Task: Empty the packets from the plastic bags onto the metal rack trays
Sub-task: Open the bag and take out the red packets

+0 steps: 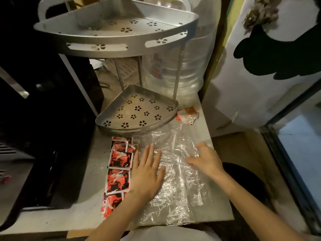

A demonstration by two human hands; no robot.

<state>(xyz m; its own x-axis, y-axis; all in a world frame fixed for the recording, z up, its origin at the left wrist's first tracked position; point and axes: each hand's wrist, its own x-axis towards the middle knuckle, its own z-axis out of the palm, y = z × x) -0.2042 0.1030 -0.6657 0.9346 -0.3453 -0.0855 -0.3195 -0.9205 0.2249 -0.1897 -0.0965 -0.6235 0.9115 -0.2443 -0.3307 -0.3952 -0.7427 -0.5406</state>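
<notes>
A clear plastic bag (178,180) lies flat and crinkled on the counter (57,218). My left hand (147,173) presses on its left part with straight, spread fingers. My right hand (206,159) rests on the bag's right side, fingers bent onto the film. A strip of red-and-white packets (119,171) lies on the counter just left of my left hand. The metal corner rack has a lower tray (139,112) and an upper tray (112,30), both perforated with flower holes and holding no packets.
A few orange-and-white packets (188,114) lie right of the lower tray. Behind the rack stands a large clear water jug (175,73). A black appliance (43,119) fills the left side. A white fridge door (251,84) stands at the right.
</notes>
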